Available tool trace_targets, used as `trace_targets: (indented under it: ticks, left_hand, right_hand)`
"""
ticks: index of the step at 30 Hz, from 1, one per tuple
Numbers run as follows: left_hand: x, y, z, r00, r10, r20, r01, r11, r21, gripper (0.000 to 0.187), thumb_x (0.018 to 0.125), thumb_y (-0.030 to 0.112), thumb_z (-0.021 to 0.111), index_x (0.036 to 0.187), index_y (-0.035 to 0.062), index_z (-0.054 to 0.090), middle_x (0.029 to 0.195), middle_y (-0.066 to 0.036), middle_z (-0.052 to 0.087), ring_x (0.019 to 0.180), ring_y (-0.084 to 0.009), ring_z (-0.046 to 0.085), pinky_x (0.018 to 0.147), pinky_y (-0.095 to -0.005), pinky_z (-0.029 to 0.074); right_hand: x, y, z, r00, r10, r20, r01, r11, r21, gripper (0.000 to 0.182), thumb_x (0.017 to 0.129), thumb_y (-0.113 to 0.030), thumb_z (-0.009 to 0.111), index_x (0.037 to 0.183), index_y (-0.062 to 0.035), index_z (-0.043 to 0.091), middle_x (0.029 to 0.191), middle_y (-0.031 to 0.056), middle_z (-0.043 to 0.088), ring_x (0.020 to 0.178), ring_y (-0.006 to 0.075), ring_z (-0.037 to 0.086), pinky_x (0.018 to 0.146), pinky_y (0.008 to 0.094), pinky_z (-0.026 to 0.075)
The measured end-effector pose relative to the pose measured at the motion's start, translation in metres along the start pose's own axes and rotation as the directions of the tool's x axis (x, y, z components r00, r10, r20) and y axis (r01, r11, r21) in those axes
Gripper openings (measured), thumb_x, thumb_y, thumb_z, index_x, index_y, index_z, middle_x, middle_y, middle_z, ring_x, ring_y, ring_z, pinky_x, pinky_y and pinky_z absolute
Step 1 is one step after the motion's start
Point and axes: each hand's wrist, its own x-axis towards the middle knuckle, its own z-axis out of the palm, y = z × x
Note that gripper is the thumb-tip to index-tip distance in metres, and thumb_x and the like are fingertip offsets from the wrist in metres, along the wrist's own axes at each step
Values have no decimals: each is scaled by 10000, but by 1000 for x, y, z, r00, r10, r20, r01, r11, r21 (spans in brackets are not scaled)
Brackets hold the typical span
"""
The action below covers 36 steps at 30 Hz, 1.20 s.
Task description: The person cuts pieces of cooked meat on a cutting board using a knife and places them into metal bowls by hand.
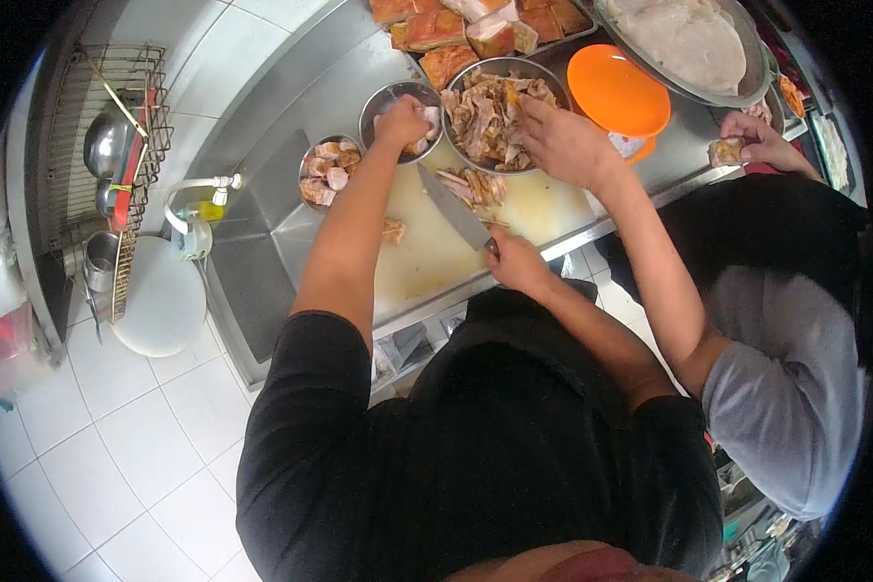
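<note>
My left hand (404, 122) reaches into a small steel bowl (371, 109), its fingers curled round a pale piece of meat (431, 116); their tips are partly hidden. Closed round its handle, my right hand (516, 264) holds a kitchen knife (453, 210), the blade lying low over the cutting board (407, 267) and pointing away to the left. Sliced meat (472, 187) lies beside the blade. A smaller piece of meat (393, 230) is on the board nearer me. Left of my forearm stands another steel bowl of meat chunks (326, 175).
At my right, a co-worker's hand (570, 147) reaches into a large bowl of chopped meat (490, 112); their other hand (761, 144) holds a meat piece. Orange plates (619, 89), a pale-filled basin (684, 44) and roasted slabs (436, 31) stand behind. A tap (189, 189) is left.
</note>
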Motion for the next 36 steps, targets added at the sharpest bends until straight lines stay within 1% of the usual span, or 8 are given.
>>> trace_targets:
  ticks: [12, 18, 22, 24, 27, 32, 35, 36]
  left_hand:
    - [-15, -7, 8, 998, 50, -46, -52, 997, -57, 432, 792, 368, 735, 1169, 188, 625, 1119, -107, 757, 1136, -301, 692, 995, -462, 405]
    - [-13, -18, 16, 980, 96, -173, -124, 980, -158, 447, 810, 351, 787, 1148, 141, 583, 1017, -101, 731, 993, -296, 709, 945, -457, 448]
    - [-10, -25, 21, 940, 69, -334, -254, 795, -551, 391, 851, 177, 814, 1132, 80, 560, 934, -70, 686, 847, -191, 665, 782, -362, 512]
    - [-20, -26, 5, 919, 31, -393, -321, 637, -701, 357, 865, 88, 809, 1115, 54, 557, 913, -48, 664, 810, -127, 625, 710, -306, 515]
    - [-44, -25, -15, 935, -57, -350, -317, 309, -897, 311, 886, 47, 786, 1100, 35, 561, 906, -19, 635, 806, -87, 589, 703, -262, 494]
    - [-104, -36, -24, 957, -62, -282, -269, 158, -950, 291, 918, 8, 745, 1159, 27, 583, 936, 20, 615, 842, -77, 576, 772, -250, 493]
    - [-145, -46, -14, 972, -107, -208, -191, 154, -970, 330, 928, 7, 728, 1224, 24, 583, 964, 11, 643, 867, -84, 600, 803, -260, 509]
    - [-156, -53, -5, 975, -74, -209, -200, 109, -974, 351, 942, -2, 700, 1272, 22, 582, 1042, -15, 690, 928, -100, 638, 842, -269, 522]
  right_hand:
    - [2, 3, -1, 999, 6, 32, -6, 1000, 15, 286, 915, -153, 630, 1148, -14, 540, 904, 280, 704, 897, 480, 693, 816, 572, 544]
    - [0, 1, 0, 1000, 3, 19, -3, 1000, 8, 334, 919, -156, 626, 1209, -17, 538, 915, 276, 711, 900, 478, 698, 830, 571, 549]
    - [1, 1, -1, 999, 34, 39, -33, 999, -9, 350, 918, -167, 627, 1223, -17, 541, 920, 270, 714, 905, 470, 701, 840, 571, 549]
    - [1, 3, 1, 999, 28, 39, -29, 1000, 8, 344, 918, -172, 628, 1215, -17, 548, 920, 266, 715, 903, 465, 703, 839, 567, 549]
    - [3, 5, 1, 999, 6, 33, -7, 999, 42, 331, 917, -178, 629, 1196, -15, 557, 917, 263, 718, 896, 459, 705, 837, 557, 551]
    - [1, -5, -4, 1000, -1, -8, 1, 1000, 9, 328, 908, -174, 645, 1169, 3, 555, 913, 265, 720, 888, 470, 700, 833, 545, 555]
    - [3, 0, 0, 1000, 1, -17, -1, 1000, -21, 356, 902, -162, 645, 1208, -3, 557, 910, 270, 717, 892, 479, 696, 838, 548, 553]
    - [2, -2, -1, 1000, -12, -25, 12, 1000, -8, 364, 902, -160, 642, 1220, -4, 556, 908, 273, 715, 890, 482, 695, 838, 550, 552]
